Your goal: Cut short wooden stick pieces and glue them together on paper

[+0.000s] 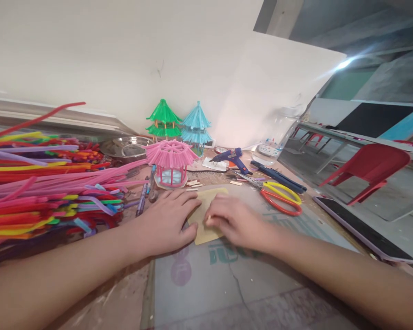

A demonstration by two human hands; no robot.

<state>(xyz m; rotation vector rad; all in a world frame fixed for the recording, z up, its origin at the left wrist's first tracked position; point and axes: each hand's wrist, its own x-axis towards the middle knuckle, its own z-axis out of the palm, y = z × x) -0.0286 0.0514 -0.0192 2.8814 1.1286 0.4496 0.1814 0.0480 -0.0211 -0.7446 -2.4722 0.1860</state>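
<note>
My left hand (168,220) lies flat with fingers spread, its thumb and fingertips on the left edge of a yellow sheet (203,231) that looks like sandpaper. Over the right part of that sheet, my right hand (239,220) is closed in a pinch. The pale end of a small wooden stick (209,219) shows between its fingertips; the rest of it is hidden. Just beyond the hands stands a small pavilion model (172,162) with a pink pipe-cleaner roof. Short wooden stick pieces (194,184) are scattered beside it.
Bundles of coloured pipe cleaners (48,192) fill the left side. Behind are a metal bowl (124,147), a green model (163,119) and a blue model (197,123). To the right lie a glue gun (232,158), scissors (282,197), a dark long-handled tool (278,176) and a phone (363,229).
</note>
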